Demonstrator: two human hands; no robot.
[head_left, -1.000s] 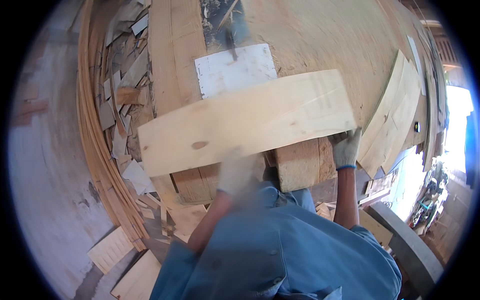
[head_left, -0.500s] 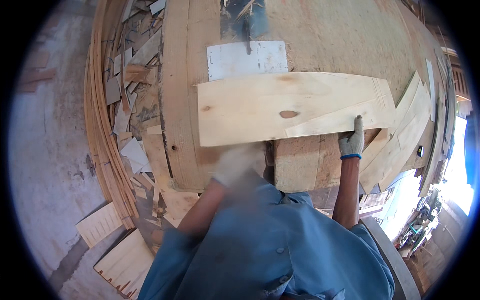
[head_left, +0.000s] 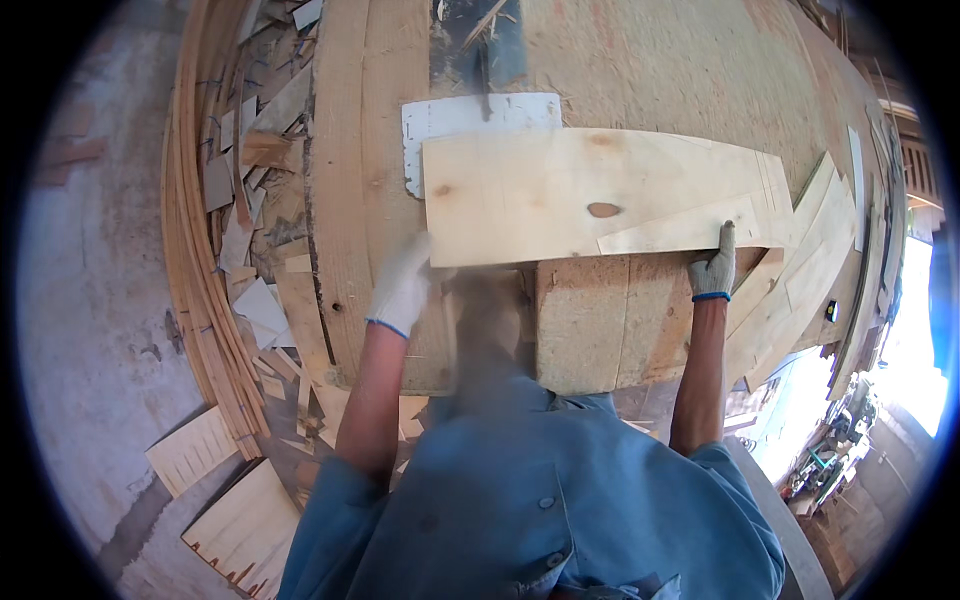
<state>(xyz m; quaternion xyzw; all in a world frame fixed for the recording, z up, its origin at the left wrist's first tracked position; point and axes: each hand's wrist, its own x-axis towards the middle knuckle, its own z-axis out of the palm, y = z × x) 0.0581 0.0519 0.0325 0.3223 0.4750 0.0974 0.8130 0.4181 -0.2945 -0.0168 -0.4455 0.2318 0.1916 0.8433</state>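
A long pale plywood board (head_left: 520, 205) with a dark knot and a tapered right end lies across the workbench in front of me. My right hand (head_left: 715, 268), in a white knit glove with a blue cuff, grips its near edge towards the right, thumb on top and fingers hidden beneath. At the near left corner of the board is my gloved left hand (head_left: 400, 285), smeared by motion. Its fingertips reach the board's left edge, but I cannot tell whether they close on it. A white plate (head_left: 480, 112) sits partly under the board's far left portion.
The wooden workbench (head_left: 640, 70) has a dark strip (head_left: 478, 45) at its far side. More cut plywood pieces (head_left: 805, 255) lie at right. Along the left run long thin wood strips (head_left: 190, 250), beside scattered offcuts (head_left: 262, 310). Flat panels (head_left: 245, 525) rest at lower left.
My left hand has moved left and outward, from near my body to the board's left corner. The board has shifted slightly right and away, uncovering more of the white plate's left side.
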